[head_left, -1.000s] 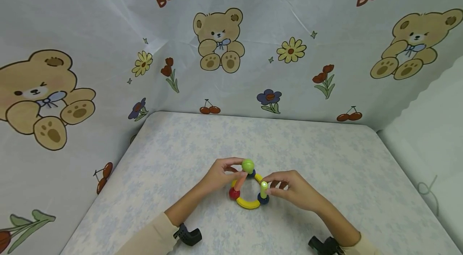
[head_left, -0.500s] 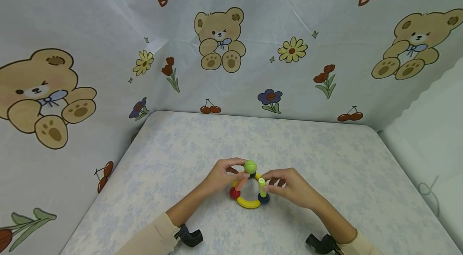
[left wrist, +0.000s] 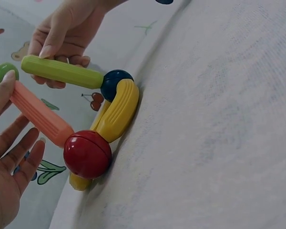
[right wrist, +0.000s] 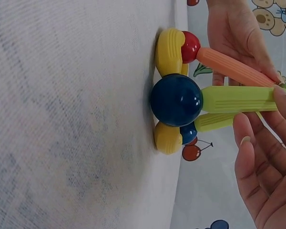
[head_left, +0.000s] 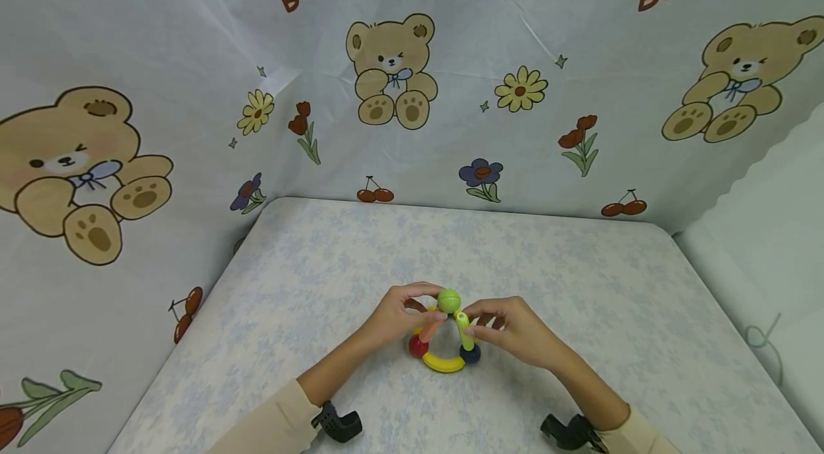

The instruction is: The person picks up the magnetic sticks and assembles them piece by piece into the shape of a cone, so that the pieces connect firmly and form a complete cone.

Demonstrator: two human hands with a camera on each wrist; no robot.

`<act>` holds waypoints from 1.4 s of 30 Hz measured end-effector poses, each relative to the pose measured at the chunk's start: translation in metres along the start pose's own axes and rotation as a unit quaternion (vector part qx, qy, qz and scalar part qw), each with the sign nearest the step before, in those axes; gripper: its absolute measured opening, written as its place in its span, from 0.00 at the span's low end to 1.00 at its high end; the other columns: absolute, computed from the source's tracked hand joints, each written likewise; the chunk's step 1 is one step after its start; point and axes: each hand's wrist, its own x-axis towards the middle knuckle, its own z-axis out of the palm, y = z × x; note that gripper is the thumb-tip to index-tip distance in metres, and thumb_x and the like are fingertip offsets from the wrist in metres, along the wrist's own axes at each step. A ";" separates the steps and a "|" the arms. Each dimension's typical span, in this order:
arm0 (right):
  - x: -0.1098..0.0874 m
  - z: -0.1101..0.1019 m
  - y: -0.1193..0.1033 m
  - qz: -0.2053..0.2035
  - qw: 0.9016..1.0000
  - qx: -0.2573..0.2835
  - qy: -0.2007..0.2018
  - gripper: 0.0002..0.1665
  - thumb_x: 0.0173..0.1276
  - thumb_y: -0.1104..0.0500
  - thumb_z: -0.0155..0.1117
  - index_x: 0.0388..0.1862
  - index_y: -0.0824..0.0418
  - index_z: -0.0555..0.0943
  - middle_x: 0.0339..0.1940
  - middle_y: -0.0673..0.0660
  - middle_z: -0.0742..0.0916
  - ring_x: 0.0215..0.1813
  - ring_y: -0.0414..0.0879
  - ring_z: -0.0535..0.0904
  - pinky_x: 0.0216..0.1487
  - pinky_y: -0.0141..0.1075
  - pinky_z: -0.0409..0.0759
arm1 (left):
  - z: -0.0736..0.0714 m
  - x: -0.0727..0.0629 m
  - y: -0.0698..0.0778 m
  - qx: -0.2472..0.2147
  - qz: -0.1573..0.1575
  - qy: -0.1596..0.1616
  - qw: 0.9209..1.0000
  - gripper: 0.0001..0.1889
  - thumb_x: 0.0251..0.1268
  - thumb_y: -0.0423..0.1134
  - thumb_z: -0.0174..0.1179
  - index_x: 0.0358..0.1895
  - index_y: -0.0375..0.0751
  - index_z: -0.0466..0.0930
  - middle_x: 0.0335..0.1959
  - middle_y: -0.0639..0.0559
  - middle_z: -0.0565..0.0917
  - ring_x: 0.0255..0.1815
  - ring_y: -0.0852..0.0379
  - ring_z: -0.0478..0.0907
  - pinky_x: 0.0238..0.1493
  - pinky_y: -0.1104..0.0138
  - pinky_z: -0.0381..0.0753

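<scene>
On the table stands a toy of magnetic rods and balls, its base a ring of curved yellow rods (head_left: 443, 364). A coral rod (left wrist: 40, 113) leans inward and up from the red ball (left wrist: 87, 154) to a light green ball (head_left: 448, 300). My left hand (head_left: 398, 312) pinches that green ball between thumb and forefinger. With thumb and fingers my right hand (head_left: 511, 329) grips the upper part of a lime rod (right wrist: 238, 99), which rises from the near dark blue ball (right wrist: 176, 100). Behind it, another lime rod (right wrist: 214, 122) rises from a second blue ball (right wrist: 188, 134).
A pale blue-and-white patterned cloth (head_left: 322, 239) covers the table. Behind and to the left hangs a bear-print curtain (head_left: 463, 3). Black wrist cameras sit at both cuffs, and a thin cable (head_left: 766, 343) hangs at the right.
The lime rod in my right hand has tilted left and inward, its top now close to the green ball. My left hand and the green ball have shifted slightly right.
</scene>
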 end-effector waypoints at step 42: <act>0.002 -0.010 0.004 0.009 1.000 -0.016 0.009 0.11 0.72 0.50 0.68 0.50 0.49 0.88 0.44 0.46 0.90 0.40 0.40 0.84 0.38 0.37 0.82 | -0.018 0.001 -0.002 0.028 0.029 -0.017 0.999 0.22 0.68 0.55 0.67 0.62 0.55 0.83 0.61 0.60 0.82 0.61 0.50 0.78 0.54 0.60 0.82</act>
